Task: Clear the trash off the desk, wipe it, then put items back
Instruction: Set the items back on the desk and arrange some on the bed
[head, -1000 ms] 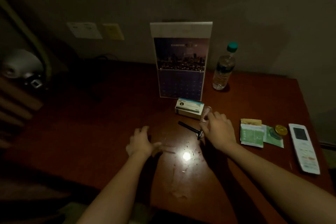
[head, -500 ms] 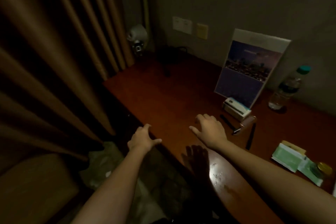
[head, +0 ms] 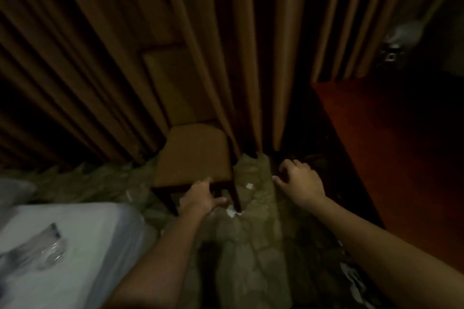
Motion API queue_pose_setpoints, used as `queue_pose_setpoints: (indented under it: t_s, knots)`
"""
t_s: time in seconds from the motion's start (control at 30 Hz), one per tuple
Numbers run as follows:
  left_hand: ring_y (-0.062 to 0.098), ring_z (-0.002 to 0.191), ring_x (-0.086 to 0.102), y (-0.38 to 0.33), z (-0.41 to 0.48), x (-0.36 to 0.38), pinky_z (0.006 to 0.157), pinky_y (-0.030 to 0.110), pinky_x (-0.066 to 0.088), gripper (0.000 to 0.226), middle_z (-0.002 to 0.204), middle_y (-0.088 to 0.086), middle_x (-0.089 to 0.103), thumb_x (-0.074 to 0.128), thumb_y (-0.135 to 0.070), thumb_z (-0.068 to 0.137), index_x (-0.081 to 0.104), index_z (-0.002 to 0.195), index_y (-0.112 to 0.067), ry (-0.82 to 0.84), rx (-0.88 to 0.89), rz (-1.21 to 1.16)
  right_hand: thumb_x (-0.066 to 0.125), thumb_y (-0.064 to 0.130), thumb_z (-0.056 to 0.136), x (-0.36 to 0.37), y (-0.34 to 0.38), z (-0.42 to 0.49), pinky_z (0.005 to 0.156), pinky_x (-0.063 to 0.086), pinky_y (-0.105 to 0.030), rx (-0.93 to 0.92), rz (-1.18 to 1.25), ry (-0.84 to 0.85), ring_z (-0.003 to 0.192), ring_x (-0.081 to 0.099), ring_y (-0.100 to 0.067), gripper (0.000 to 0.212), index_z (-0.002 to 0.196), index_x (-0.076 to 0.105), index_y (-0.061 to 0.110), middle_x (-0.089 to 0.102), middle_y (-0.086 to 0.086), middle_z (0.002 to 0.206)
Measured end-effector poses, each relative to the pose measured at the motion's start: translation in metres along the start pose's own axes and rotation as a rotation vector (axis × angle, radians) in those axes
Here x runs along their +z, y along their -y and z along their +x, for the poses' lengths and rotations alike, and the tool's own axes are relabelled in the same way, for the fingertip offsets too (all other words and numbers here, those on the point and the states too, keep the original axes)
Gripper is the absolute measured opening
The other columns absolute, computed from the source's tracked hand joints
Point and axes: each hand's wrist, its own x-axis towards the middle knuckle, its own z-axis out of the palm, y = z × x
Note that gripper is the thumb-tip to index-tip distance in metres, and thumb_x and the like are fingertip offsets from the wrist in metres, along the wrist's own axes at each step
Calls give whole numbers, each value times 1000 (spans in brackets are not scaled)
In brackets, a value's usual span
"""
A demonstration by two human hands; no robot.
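Note:
The view is dim and blurred. Only the left end of the red-brown desk point(head: 391, 138) shows at the right; nothing on it can be made out. My left hand point(head: 200, 198) hovers low in front of a brown chair seat point(head: 195, 155), fingers loose, holding nothing. My right hand point(head: 298, 180) is spread above the floor beside the desk's edge, also empty. Small white scraps point(head: 232, 212) lie on the patterned floor point(head: 251, 246) by the chair leg, between my hands.
Brown curtains point(head: 113, 57) hang across the back. A white-covered surface point(head: 75, 246) at lower left carries a clear plastic wrapper point(head: 50, 251). A pale object point(head: 406, 35) sits at the desk's far corner.
My view has swung left, away from the desktop items to the chair, curtain and floor. Both hands have left the desk surface and now hang over the floor.

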Motion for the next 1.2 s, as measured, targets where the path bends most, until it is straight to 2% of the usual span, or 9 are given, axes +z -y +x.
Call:
queue_pose_setpoints:
  t_s: [0.1, 0.23, 0.33, 0.5, 0.6, 0.67, 0.8, 0.93, 1.2]
  knots:
    - [26, 117, 54, 100, -15, -20, 97, 40, 46, 65, 131, 6, 53, 73, -51, 75, 48, 128, -24, -14, -108, -79, 52, 48, 91, 30, 82, 1, 89, 46, -35, -113, -26, 93, 111, 52, -22, 39, 121, 51, 22, 55, -2, 122]
    - [26, 120, 51, 231, -47, -47, 98, 34, 42, 62, 131, 5, 52, 70, -50, 79, 48, 132, -24, -126, -258, -169, 53, 49, 90, 77, 198, -10, 82, 50, -35, -250, 13, 221, 102, 55, -19, 33, 112, 52, 24, 58, 1, 113]
    - [25, 121, 50, 325, -73, -55, 99, 40, 42, 59, 132, 4, 51, 68, -49, 81, 44, 131, -28, -228, -367, -202, 53, 50, 90, 116, 282, -17, 83, 49, -37, -394, 12, 296, 104, 53, -20, 33, 111, 53, 24, 56, 1, 115]
    - [26, 118, 52, 459, -126, -56, 98, 43, 44, 63, 131, 5, 50, 70, -50, 78, 45, 129, -26, -232, -574, -299, 54, 49, 90, 177, 416, -54, 85, 48, -37, -522, 26, 442, 107, 52, -22, 37, 114, 53, 21, 55, -3, 118]
    - [25, 116, 54, 506, -142, -48, 95, 40, 46, 63, 129, 7, 52, 72, -49, 76, 47, 127, -24, -245, -636, -360, 54, 47, 90, 209, 465, -75, 79, 47, -31, -584, 21, 525, 103, 53, -19, 35, 112, 55, 20, 56, -1, 117]
    - [23, 118, 53, 528, -142, -40, 93, 35, 46, 63, 130, 5, 52, 72, -48, 77, 46, 129, -23, -208, -676, -398, 55, 48, 90, 231, 487, -80, 80, 49, -33, -614, 10, 578, 100, 54, -18, 34, 108, 56, 19, 57, -1, 114]
    - [19, 117, 52, 555, -131, -39, 94, 34, 46, 63, 130, 1, 52, 71, -51, 76, 46, 128, -26, -206, -705, -441, 58, 46, 88, 263, 525, -67, 85, 51, -38, -647, -1, 637, 103, 54, -20, 32, 107, 53, 22, 58, -3, 115]
    - [16, 121, 49, 615, -118, -39, 96, 31, 45, 61, 131, -4, 51, 70, -53, 76, 46, 126, -29, -204, -839, -488, 55, 47, 90, 322, 591, -56, 93, 47, -30, -681, -68, 763, 109, 49, -15, 32, 112, 49, 25, 53, 1, 122]
    - [17, 117, 53, 737, -33, -69, 92, 33, 48, 63, 134, -2, 49, 70, -49, 79, 44, 133, -28, -218, -983, -523, 56, 45, 90, 438, 726, -1, 84, 47, -25, -731, -86, 882, 106, 52, -15, 34, 117, 49, 25, 54, 2, 121]
